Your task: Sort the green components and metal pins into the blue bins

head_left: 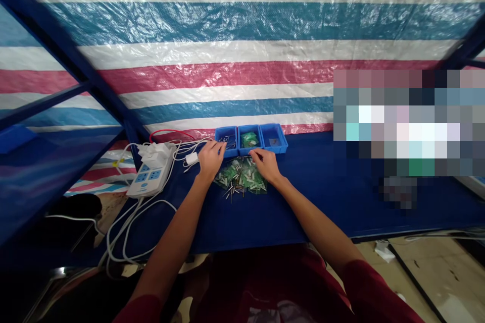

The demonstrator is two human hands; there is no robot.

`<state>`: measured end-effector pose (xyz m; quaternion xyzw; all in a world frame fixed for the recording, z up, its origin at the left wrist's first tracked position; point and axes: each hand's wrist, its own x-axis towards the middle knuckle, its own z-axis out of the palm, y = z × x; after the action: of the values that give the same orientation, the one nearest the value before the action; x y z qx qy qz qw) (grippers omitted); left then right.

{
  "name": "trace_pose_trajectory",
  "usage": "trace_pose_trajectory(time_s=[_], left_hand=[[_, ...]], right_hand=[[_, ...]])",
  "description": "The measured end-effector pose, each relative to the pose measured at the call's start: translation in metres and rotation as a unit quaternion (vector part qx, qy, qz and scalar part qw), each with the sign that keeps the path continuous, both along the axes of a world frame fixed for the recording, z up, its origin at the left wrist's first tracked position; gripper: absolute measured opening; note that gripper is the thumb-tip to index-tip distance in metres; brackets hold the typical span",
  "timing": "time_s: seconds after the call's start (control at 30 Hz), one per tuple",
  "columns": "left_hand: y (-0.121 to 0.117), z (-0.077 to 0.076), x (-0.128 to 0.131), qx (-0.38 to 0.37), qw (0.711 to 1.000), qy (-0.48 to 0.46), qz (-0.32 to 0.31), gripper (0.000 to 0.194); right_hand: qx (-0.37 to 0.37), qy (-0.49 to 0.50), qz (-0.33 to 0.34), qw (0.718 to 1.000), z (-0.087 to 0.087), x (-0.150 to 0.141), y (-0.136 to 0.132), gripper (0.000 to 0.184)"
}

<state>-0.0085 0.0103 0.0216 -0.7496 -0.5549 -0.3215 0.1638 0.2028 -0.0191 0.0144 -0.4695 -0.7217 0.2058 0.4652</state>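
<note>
Three small blue bins stand in a row at the back of the blue table. The left bin holds thin metal pins, the middle bin holds green pieces, the right bin looks nearly bare. In front of them lies a pile of green pieces and metal pins. My left hand reaches to the front rim of the left bin, fingers curled and pinched; what they hold is too small to make out. My right hand rests on the pile's right side, fingers curled down on the pieces.
A white power strip with plugs and white cables lies at the table's left end, with a red cable behind it. A striped tarp wall backs the table. Blue frame bars run at left. A blurred area covers the right.
</note>
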Motion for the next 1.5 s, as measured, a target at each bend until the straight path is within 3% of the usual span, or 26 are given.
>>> trace_pose_trajectory(time_s=[0.13,0.3,0.47,0.8,1.5], left_hand=[[-0.008,0.000,0.009,-0.082,0.992,0.061,-0.074,0.037],[-0.017,-0.003,0.027,-0.168,0.982,0.090,0.013,0.024],[-0.018,-0.009,0.034,-0.221,0.969,0.106,0.018,0.024],[-0.013,-0.015,0.034,-0.230,0.967,0.111,-0.013,0.026],[-0.017,-0.016,0.039,-0.223,0.966,0.128,-0.005,0.031]], right_hand=[[-0.002,-0.013,0.000,1.000,-0.002,0.000,0.001,0.037],[-0.007,-0.032,0.005,0.999,-0.004,0.000,0.003,0.036],[-0.008,-0.044,0.017,0.999,-0.005,-0.001,0.003,0.034],[-0.013,-0.058,0.028,0.998,-0.008,-0.002,0.003,0.033],[-0.010,-0.066,0.015,0.998,-0.006,-0.001,0.004,0.030]])
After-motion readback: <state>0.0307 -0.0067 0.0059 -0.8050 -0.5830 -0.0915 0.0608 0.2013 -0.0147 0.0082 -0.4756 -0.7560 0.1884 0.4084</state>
